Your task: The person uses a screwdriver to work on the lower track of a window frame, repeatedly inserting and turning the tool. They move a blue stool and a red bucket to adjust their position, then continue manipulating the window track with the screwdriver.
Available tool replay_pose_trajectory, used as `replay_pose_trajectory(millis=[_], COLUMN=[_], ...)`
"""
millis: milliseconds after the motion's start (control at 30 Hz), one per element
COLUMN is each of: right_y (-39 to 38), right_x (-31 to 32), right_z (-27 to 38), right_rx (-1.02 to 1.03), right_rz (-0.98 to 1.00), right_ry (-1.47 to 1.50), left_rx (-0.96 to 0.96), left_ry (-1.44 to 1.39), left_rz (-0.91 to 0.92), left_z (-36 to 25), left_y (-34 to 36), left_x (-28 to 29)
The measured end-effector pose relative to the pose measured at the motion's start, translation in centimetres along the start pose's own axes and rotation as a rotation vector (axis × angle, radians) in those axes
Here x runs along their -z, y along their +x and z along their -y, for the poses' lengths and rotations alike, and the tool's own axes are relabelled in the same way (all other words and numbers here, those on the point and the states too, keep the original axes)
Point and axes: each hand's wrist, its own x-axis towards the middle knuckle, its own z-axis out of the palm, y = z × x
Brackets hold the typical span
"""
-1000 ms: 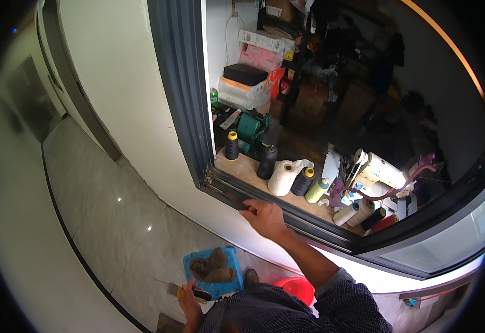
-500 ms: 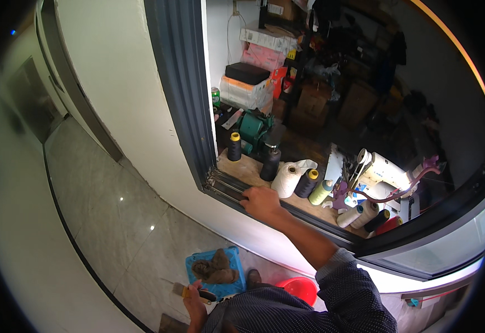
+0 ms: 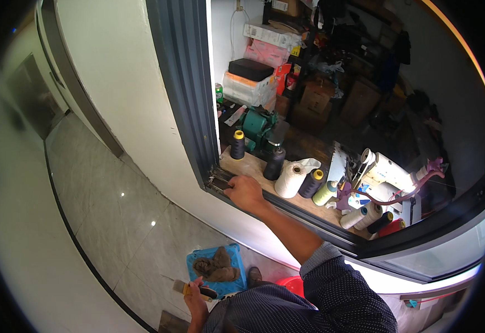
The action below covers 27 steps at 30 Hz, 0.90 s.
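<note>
My right hand [image 3: 246, 194] reaches down to the sliding-window track [image 3: 216, 181] near its left corner. Its fingers are bent and pressed together in the grooves; whatever they may pinch is hidden beneath them. Low in the view, my left hand [image 3: 196, 302] is wrapped round a flat paintbrush [image 3: 185, 288] with pale bristles, a yellowish band and a dark handle. Beyond that hand, a crumpled brown cloth [image 3: 220, 266] lies on a blue plastic stool [image 3: 237, 251] on the floor.
Thread cones, including a white one [image 3: 290, 180] and a black one [image 3: 238, 145], line the ledge inside the window. A sewing machine [image 3: 387, 169] stands to the right, a green motor [image 3: 258, 123] behind. A red basin [image 3: 293, 286] sits on the floor beside my shoe [image 3: 255, 275].
My right hand has slid left along the track, closer to the corner of the frame. My left hand keeps the paintbrush in nearly the same place.
</note>
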Motion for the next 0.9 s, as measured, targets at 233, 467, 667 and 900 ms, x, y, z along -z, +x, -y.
replay_pose_trajectory(millis=[233, 467, 667, 900], right_y=[-0.8, -0.9, -1.6, -3.3], right_x=[-0.6, -1.0, -0.1, 0.5], right_z=[-0.3, -1.0, -0.7, 0.1], right_rx=[-0.036, -0.066, -0.185, -0.212], right_rz=[-0.101, -0.117, -0.046, -0.027], right_ry=[0.13, 0.243, 0.473, 0.535], left_rx=[-0.023, -0.003, 0.024, 0.029], left_ry=[-0.006, 0.0, -0.016, -0.034], left_rz=[0.001, -0.015, 0.005, 0.015], left_z=[-0.5, -0.2, -1.1, -1.0], left_y=[0.0, 0.0, -0.2, -0.1], left_x=[-0.2, 0.1, -0.4, -0.4])
